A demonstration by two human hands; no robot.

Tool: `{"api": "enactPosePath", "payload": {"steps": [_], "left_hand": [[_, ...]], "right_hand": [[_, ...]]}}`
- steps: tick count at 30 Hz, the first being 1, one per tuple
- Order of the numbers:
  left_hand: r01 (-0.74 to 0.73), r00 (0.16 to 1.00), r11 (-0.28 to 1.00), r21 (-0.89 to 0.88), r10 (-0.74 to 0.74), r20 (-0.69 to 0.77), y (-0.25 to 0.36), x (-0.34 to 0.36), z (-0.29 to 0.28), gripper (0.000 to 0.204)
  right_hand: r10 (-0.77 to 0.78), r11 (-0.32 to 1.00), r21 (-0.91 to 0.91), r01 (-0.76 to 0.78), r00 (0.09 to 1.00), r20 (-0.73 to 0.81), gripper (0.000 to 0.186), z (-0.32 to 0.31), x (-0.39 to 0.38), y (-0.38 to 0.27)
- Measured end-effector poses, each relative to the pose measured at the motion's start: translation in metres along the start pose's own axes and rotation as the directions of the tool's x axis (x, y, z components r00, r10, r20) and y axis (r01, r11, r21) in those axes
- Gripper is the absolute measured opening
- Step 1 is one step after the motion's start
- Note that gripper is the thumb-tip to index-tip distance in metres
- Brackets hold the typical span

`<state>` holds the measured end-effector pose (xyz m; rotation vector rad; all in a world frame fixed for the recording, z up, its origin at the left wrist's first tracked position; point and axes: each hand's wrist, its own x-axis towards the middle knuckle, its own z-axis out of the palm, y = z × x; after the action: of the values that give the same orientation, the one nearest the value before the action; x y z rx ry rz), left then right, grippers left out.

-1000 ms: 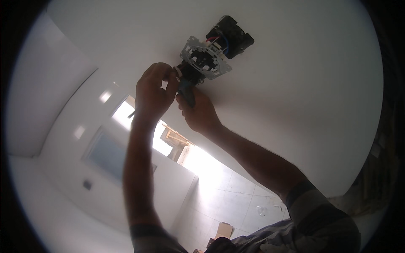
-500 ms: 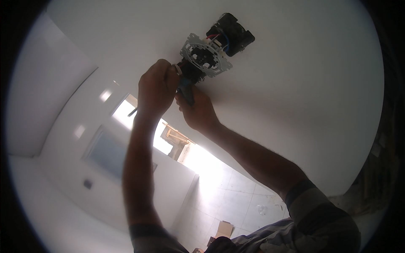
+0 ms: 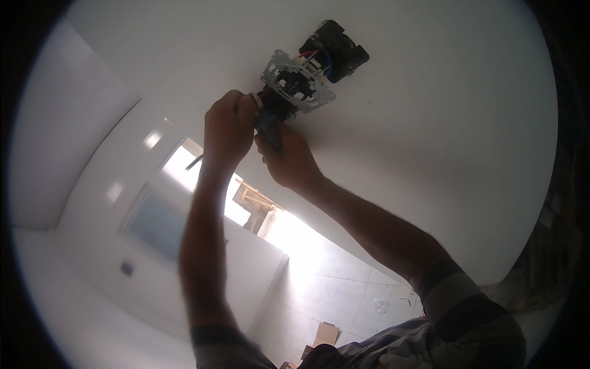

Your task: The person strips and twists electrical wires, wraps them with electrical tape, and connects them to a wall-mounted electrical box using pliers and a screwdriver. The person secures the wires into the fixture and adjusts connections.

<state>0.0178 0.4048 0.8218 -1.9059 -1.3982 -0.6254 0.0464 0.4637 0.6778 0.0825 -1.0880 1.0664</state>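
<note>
Up on the white wall, a grey metal mounting frame of an electrical fitting [image 3: 324,97] stands out, with wires in red and blue behind it. Just beyond it is a black box-shaped fitting [image 3: 344,54]. My left hand [image 3: 228,126] is closed at the near left side of the frame, next to a dark part; what its fingers grip is hidden. Below the frame my right hand [image 3: 291,158] wraps round the dark blue-grey handle of a hand tool [image 3: 270,136]. The tool's tip meets the dark underside of the fitting and is hidden there.
The white wall [image 3: 418,135] fills the upper right. Past my forearms lie a bright doorway [image 3: 236,209], a tiled floor [image 3: 344,273] and an open cardboard box [image 3: 326,334]. A thin dark rod [image 3: 194,162] shows beside my left wrist. Dark clutter [image 3: 547,246] lies at the far right.
Almost nothing differs. Both hands stay at the fitting, with the left hand a touch lower in the picture and the tool handle slightly shifted.
</note>
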Motion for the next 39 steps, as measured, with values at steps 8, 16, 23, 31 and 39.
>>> {"api": "enactPosePath", "payload": {"steps": [8,16,23,31,39], "left_hand": [[0.154,0.981,0.955,-0.252,-0.178,-0.077,0.024,-0.022,0.022,0.038],[0.167,0.887,0.748,-0.643,-0.398,-0.233,0.014,-0.011,0.06,0.024],[0.036,0.876,0.638,-0.769,-0.391,-0.283,0.009,-0.015,0.074,0.018],[0.018,0.868,0.651,-0.759,-0.387,-0.312,0.004,-0.014,0.078,0.018],[-0.097,0.842,0.627,-0.773,-0.362,-0.399,0.003,-0.023,0.069,0.018]], "right_hand": [[0.109,0.983,-0.163,-0.081,0.979,0.17,0.017,-0.032,0.004,-0.022],[0.147,0.988,-0.066,-0.137,0.972,0.184,0.016,-0.041,0.003,-0.026],[0.06,0.987,-0.156,-0.032,0.982,0.177,0.012,-0.045,0.004,-0.017],[0.049,0.992,-0.125,-0.027,0.983,0.178,0.01,-0.045,0.005,-0.013],[-0.186,0.969,-0.133,0.21,0.967,0.174,0.015,-0.041,0.001,-0.013]]}}
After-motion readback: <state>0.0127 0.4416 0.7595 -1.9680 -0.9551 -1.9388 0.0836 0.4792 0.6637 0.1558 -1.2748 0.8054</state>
